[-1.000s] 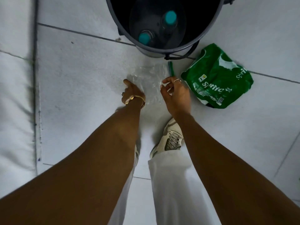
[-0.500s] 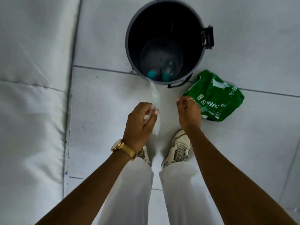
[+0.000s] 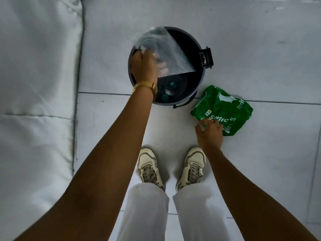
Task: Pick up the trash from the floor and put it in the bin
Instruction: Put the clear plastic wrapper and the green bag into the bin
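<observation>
My left hand point(image 3: 144, 66) is over the left side of the dark round bin point(image 3: 203, 73) and grips a clear plastic bag point(image 3: 173, 56), which spreads across the bin's opening. Plastic bottles with teal caps point(image 3: 171, 88) lie at the bottom of the bin. A crumpled green Sprite wrapper point(image 3: 225, 105) lies on the floor just right of the bin. My right hand point(image 3: 210, 134) hovers over the wrapper's near-left edge with its fingers curled downward. Its palm is hidden, so whether it holds anything does not show.
A white padded cushion point(image 3: 34, 84) runs along the whole left side. My two pale sneakers point(image 3: 150, 169) stand on the white floor tiles just in front of the bin. A handle bracket point(image 3: 207, 57) sticks out from the bin's right rim.
My left hand has lifted the clear bag off the floor and carried it over the bin. My right hand has moved right, toward the Sprite wrapper. The view has risen.
</observation>
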`<state>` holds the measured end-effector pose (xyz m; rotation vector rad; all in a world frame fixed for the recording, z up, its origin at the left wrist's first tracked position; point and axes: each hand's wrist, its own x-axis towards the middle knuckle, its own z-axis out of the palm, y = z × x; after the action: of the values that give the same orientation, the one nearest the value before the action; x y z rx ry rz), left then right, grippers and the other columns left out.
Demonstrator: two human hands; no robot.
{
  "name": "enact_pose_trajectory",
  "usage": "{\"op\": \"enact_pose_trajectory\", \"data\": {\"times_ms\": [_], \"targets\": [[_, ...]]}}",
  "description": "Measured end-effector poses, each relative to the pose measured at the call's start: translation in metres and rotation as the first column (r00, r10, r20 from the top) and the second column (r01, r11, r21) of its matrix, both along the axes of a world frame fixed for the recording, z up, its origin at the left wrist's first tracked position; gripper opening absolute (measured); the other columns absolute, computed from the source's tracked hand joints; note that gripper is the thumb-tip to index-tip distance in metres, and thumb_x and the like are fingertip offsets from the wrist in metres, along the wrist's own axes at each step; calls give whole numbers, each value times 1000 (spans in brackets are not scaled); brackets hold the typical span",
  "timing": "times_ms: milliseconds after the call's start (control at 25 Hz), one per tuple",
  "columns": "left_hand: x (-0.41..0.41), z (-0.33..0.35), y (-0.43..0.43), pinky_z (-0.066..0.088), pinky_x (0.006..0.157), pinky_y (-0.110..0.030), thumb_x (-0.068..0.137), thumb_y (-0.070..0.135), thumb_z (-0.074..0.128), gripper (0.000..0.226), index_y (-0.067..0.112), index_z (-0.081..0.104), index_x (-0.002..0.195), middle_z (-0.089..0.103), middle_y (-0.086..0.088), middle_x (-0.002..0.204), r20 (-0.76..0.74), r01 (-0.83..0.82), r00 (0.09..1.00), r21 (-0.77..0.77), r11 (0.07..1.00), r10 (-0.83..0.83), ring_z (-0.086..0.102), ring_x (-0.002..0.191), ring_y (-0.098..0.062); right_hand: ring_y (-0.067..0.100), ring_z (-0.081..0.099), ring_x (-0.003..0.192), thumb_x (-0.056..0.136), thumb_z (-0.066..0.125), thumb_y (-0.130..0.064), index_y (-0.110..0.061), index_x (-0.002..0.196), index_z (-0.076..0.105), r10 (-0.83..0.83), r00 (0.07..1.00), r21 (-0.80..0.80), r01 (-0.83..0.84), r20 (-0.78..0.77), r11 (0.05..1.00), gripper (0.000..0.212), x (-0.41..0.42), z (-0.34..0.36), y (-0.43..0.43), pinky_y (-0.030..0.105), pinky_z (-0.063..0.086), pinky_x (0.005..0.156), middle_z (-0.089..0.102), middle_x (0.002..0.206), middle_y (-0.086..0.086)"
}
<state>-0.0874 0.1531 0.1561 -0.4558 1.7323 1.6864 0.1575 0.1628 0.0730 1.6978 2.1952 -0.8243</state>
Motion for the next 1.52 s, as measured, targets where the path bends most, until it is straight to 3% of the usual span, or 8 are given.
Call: {"op": "enact_pose_trajectory", "data": {"times_ms": [200, 440, 760, 880, 1040, 1200, 1320, 1520], "targets": [[0, -61, 11, 63, 69, -46, 95, 11, 58, 30, -5, 53, 120, 64, -15, 95, 156, 172, 980, -345, 923, -125, 67, 68, -28, 42, -13, 148, 89, 62, -30, -22, 123, 62, 314, 859, -137, -283, 403, 949, 35, 11, -48, 10, 54, -2, 120, -7, 162, 20], [5, -76, 3, 59, 83, -53, 89, 0, 54, 80, 14, 5, 150, 39, -17, 143, -19, 396, 877, -537, 745, -480, 55, 113, -38, 46, -18, 145, 89, 58, -36, -18, 135, 52, 509, 565, -296, -429, 649, 854, 49, 4, -88, 37, 63, -6, 117, -15, 161, 20], [17, -26, -27, 55, 85, -39, 84, 8, 63, 58, 10, 39, 136, 44, -17, 137, -296, 330, 567, -774, 541, -769, 57, 112, -38, 34, 40, 136, 79, 74, -26, -10, 119, 66, 65, 994, 225, -83, 86, 971, 43, 6, 7, 64, 48, 34, 113, 60, 135, 16], [15, 9, -24, 44, 105, -53, 70, 11, 81, 95, 10, 26, 147, 33, -19, 149, -382, 504, 422, -655, 563, -822, 38, 135, -38, 34, 61, 108, 71, 77, -22, -19, 91, 77, 19, 963, 370, 85, -269, 925, 20, 15, 93, 85, 45, 49, 94, 76, 98, 10], [26, 78, 8, 16, 112, -72, 48, 45, 93, 137, 4, 13, 151, 2, -30, 158, -451, 597, -155, -752, 280, -879, 1, 145, -49, 1, 63, 86, 75, 69, -32, -32, 73, 66, 147, 837, 146, -82, -527, 986, 4, 17, 200, 109, 26, 52, 84, 64, 89, -21], [20, 146, 22, 18, 110, -72, 71, 48, 73, 73, 14, 55, 133, 53, -22, 140, -609, 510, -465, -778, 368, -643, 29, 137, -53, 0, 62, 99, 72, 76, -22, -41, 63, 67, 119, 703, 56, -112, -701, 992, 23, -31, 239, 112, 21, 49, 93, 65, 80, -34], [-5, 156, -7, 50, 91, -52, 74, 27, 52, 45, 14, 70, 112, 75, -16, 104, -594, 540, -413, -770, 340, -691, 67, 103, -42, -3, 62, 104, 65, 59, 17, -31, 73, 70, 191, 579, 132, -143, -793, 981, 50, -72, 243, 103, 28, 47, 101, 70, 90, -19], [-15, 101, -42, 56, 75, -52, 65, -2, 76, 37, 6, 74, 101, 75, -25, 90, -262, 412, -340, -905, 107, -903, 69, 82, -48, 3, 63, 113, 66, 47, 14, -19, 96, 71, -55, 645, -37, 41, -762, 998, 51, -89, 222, 90, 35, 52, 102, 72, 105, -7]]}}
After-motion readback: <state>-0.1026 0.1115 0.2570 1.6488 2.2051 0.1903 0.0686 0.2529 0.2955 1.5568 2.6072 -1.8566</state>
